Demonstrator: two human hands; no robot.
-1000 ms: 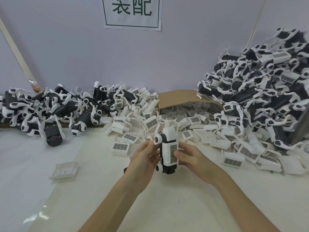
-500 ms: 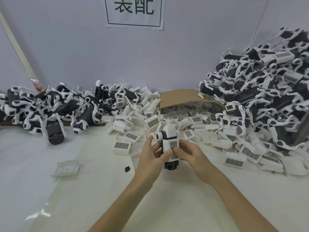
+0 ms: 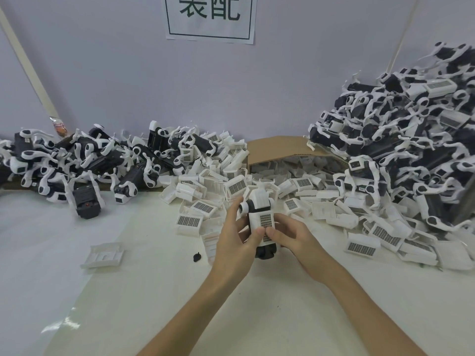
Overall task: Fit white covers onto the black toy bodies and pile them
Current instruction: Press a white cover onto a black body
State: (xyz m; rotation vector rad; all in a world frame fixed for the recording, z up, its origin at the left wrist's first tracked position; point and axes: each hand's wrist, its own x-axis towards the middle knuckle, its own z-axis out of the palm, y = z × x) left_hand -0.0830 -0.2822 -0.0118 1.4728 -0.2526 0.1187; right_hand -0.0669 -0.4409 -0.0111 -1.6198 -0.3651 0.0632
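A black toy body (image 3: 264,251) with a white cover (image 3: 262,217) on its upper face stands on end at the table's middle. My left hand (image 3: 234,242) grips it from the left and my right hand (image 3: 290,236) from the right. Both thumbs press side by side on the cover's lower edge, below its dark grille. Loose white covers (image 3: 205,199) lie heaped just behind. A pile of black bodies (image 3: 84,163) sits at the back left. A tall heap of toys with white covers (image 3: 401,140) rises at the right.
A brown cardboard box (image 3: 280,150) lies tipped at the back, with white covers spilling out. One single white cover (image 3: 102,254) lies face down on the left of the table. A small black piece (image 3: 197,256) lies near my left wrist. A paper sign (image 3: 210,19) hangs on the wall.
Both thumbs have moved onto the white cover's lower part and now press together there. The toy sits slightly lower and more upright between my hands.
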